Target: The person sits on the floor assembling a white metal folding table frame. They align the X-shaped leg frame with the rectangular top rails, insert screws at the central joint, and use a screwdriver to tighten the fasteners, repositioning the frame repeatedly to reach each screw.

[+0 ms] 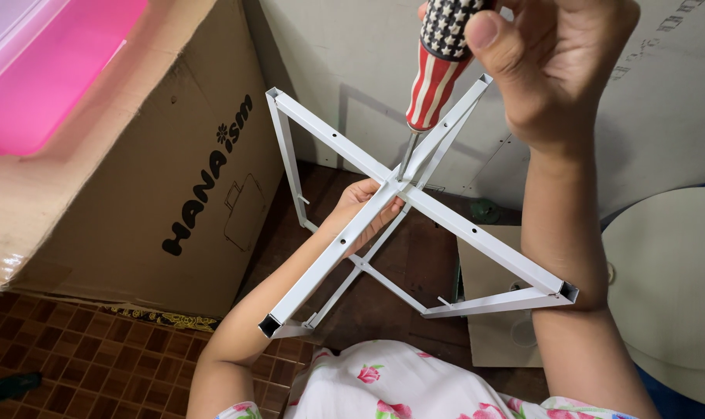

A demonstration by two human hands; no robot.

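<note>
**Screwdriver set at the centre of a white cross frame**

Head view: your right hand (558,66), at the top right of the frame, is wrapped tight around the handle of a screwdriver (438,70). The handle is fat, striped red and white along its lower part with white stars on a dark band above. The tool's long axis runs from upper right down to lower left, tilted a little off vertical, with the thin metal shaft pointing down. Its tip meets the crossing point of a white metal frame (476,237) in the middle of the picture.

The frame is made of square white tubes with open ends and small holes along their faces. Two top bars cross in an X: one runs from upper left to lower right, the other from lower left to upper right. Thinner white bars below repeat the cross and join it by upright legs at the corners.

Your left hand (360,209) reaches up from under the top bars and closes its fingers on the frame right at the crossing, just below the screwdriver tip.

A cardboard box (158,178) stands at the left, with a pink plastic bin (50,70) in the upper left corner. Brown tiled floor (89,365) shows at the lower left.
</note>
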